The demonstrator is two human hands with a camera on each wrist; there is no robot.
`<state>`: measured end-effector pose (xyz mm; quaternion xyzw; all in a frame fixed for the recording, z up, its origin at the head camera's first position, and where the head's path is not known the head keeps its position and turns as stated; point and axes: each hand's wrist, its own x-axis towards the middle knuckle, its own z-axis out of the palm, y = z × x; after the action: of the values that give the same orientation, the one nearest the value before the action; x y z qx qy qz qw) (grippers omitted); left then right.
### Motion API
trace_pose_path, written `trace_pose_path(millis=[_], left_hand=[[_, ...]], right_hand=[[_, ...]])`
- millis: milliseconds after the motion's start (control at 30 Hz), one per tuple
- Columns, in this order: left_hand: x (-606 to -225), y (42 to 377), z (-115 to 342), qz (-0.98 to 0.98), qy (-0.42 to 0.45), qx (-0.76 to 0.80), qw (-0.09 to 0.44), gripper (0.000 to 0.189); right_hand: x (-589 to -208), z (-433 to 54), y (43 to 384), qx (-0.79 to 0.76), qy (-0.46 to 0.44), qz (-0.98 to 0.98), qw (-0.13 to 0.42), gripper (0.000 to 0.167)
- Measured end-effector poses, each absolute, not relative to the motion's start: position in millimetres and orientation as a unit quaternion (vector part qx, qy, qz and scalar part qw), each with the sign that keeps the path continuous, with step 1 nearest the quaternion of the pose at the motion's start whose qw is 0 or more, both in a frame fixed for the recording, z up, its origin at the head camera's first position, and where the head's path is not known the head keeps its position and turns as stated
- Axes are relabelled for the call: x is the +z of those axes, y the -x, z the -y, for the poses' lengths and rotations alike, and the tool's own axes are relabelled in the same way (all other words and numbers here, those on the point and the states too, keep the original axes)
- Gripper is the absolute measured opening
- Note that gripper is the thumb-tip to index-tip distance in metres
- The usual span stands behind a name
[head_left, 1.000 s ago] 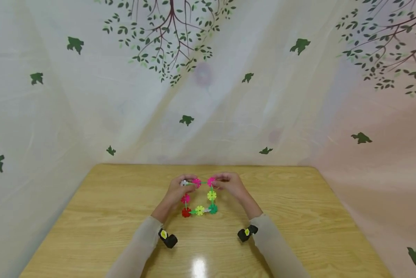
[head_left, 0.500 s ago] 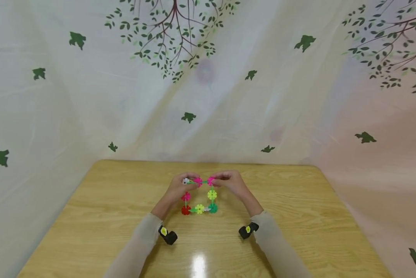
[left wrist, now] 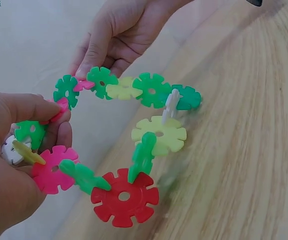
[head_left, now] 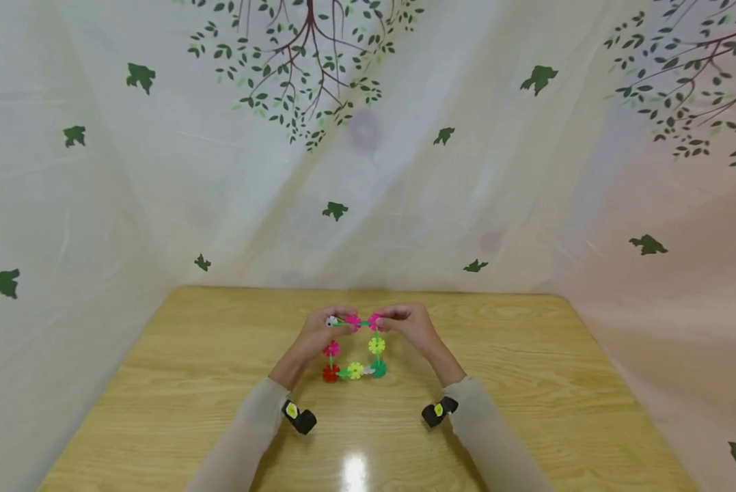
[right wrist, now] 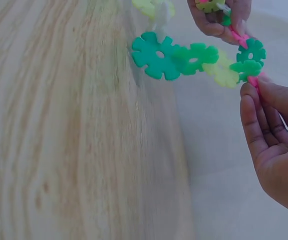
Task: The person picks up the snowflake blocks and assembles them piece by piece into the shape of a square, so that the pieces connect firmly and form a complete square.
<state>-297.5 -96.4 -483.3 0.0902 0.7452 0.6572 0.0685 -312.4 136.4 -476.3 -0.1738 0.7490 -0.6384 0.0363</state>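
Note:
A closed-looking loop of slotted plastic flower discs hangs between both hands above the table. My left hand (head_left: pixel 314 336) pinches a pink disc (left wrist: pixel 61 107) at the loop's far side, thumb against fingers. Beside that hand are a white disc (left wrist: pixel 13 151) and another pink disc (left wrist: pixel 46 175). With thumb and fingertips, my right hand (head_left: pixel 412 324) pinches a second pink disc (right wrist: pixel 254 81). A green disc (right wrist: pixel 250 52) links the two held pink ones. Lower down hang a red disc (left wrist: pixel 118 212), a yellow disc (left wrist: pixel 149 127) and a teal disc (right wrist: pixel 151 62), with green connectors between. Fingers partly hide the held discs.
The wooden table (head_left: pixel 527 396) extends around both arms. Behind it hangs a pale curtain (head_left: pixel 251 205) printed with branches and birds. A black wrist camera (head_left: pixel 298 417) sits on the left sleeve, another black camera (head_left: pixel 437 412) on the right.
Both hands keep their pinch on the loop. The left hand and its pink disc have edged slightly towards the right hand. The head view has shifted a little.

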Motion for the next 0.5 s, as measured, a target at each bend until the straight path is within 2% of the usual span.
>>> trace_pose_path(millis=[500], left_hand=[[-479.7,300.0,97.9,-0.755,-0.100,0.644,0.068,0.036]], right_hand=[[-473.7,-136.3,314.1,-0.641,0.182,-0.745,0.040,0.019]])
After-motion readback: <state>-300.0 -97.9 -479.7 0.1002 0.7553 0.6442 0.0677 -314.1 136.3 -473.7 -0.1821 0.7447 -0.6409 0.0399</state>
